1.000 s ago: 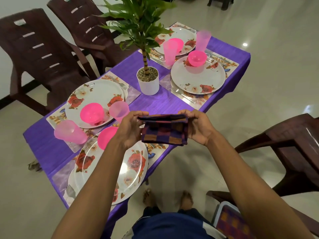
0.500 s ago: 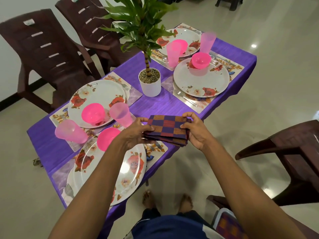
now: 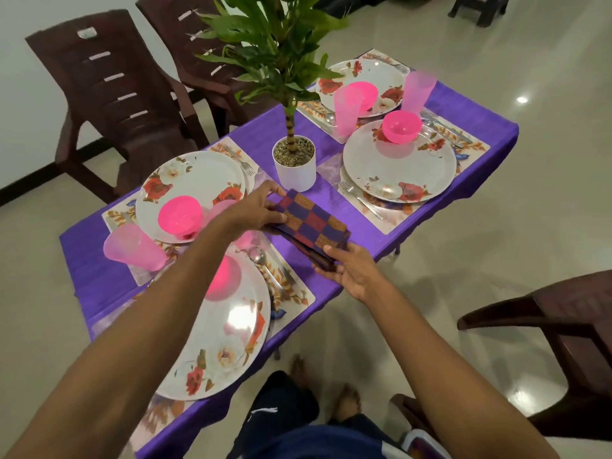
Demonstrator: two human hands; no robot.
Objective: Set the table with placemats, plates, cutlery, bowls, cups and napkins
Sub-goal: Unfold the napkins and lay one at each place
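A folded checkered napkin in blue, maroon and orange lies low over the purple tablecloth, in the middle near the front edge. My left hand grips its far left corner. Its near right corner sits in my right hand. Several floral plates are laid on placemats, each with a pink bowl and pink cup: the near plate, the left plate, the right plate. My left forearm hides part of the near bowl.
A potted plant in a white pot stands just behind the napkin. Forks and spoons lie beside the plates. Dark brown chairs stand at the far left and at the right. My bare feet are on the tiled floor below.
The napkin was held up upright in both hands; now it is laid flat and lowered forward onto the table's middle. The view has also moved closer to the table.
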